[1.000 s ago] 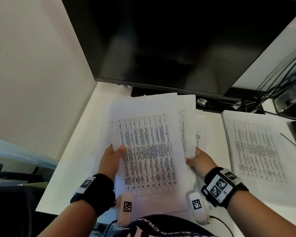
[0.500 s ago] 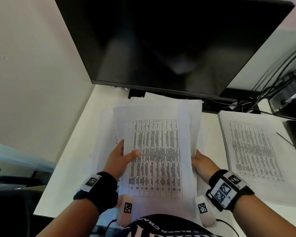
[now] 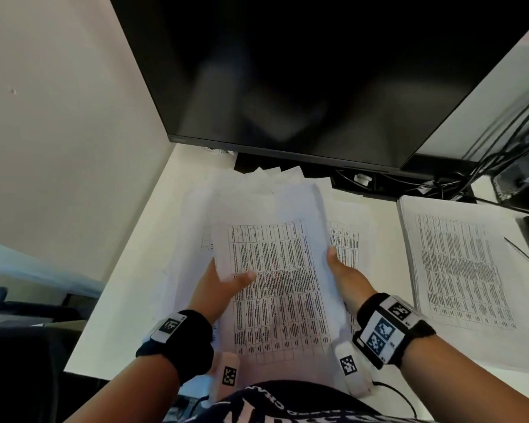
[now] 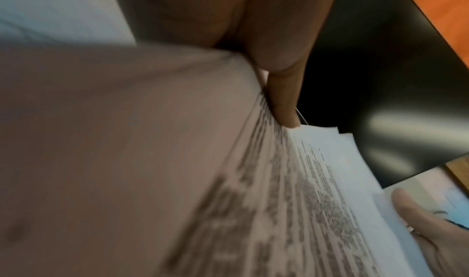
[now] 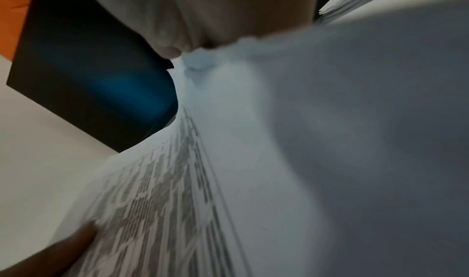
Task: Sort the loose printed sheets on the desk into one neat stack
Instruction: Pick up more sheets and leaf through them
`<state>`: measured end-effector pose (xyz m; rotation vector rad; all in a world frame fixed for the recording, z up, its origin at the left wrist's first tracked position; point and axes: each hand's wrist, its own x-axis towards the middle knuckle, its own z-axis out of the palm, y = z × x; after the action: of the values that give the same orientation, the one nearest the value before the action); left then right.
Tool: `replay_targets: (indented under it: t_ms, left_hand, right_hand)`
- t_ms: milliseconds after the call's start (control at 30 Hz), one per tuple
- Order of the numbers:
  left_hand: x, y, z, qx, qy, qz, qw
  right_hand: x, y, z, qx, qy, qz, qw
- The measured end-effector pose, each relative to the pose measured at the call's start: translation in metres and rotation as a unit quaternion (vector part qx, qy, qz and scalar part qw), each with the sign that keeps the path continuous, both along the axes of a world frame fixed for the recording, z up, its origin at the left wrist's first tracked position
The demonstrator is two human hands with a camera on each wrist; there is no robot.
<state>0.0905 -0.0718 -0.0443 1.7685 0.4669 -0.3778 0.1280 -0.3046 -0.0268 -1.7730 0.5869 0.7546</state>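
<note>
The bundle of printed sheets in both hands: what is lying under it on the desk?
Under the bundle, more loose printed sheets fan out on the white desk. Their count and anything beneath stay covered.

The held sheets (image 3: 275,270) hide both hands' fingers beneath them, the table print is too small to read, and both wrist views are smeared with blur.

Black wristbands (image 3: 193,343) with checkered tags; dark, perhaps lettered shirt (image 3: 287,404).
</note>
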Motion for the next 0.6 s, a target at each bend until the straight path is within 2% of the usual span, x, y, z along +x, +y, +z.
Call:
replay_targets:
  t_ms: [100,167,233,333,500,600]
  left_hand:
    - [-0.005,0.006,0.003,-0.048,0.043,0.035,0.997]
    - [-0.009,0.010,0.005,-0.061,0.056,0.042,0.996]
    - [-0.014,0.012,0.008,-0.067,0.060,0.050,0.995]
    - [-0.019,0.015,0.009,-0.083,0.066,0.044,0.993]
    - [-0.025,0.009,0.017,-0.098,0.079,-0.018,0.992]
    - [-0.027,0.007,0.021,-0.103,0.078,-0.041,0.991]
  right_hand:
    - [0.008,-0.003,-0.005,-0.048,-0.018,-0.002,0.999]
    - [0.014,-0.014,-0.012,-0.048,-0.071,-0.063,0.994]
    - [0.021,-0.029,-0.016,-0.112,-0.111,-0.096,0.983]
    - [0.024,-0.047,-0.019,-0.188,-0.113,-0.083,0.972]
    - [0.028,-0.051,-0.040,-0.196,-0.099,-0.077,0.973]
    - [0.034,-0.057,-0.067,-0.212,-0.064,-0.001,0.975]
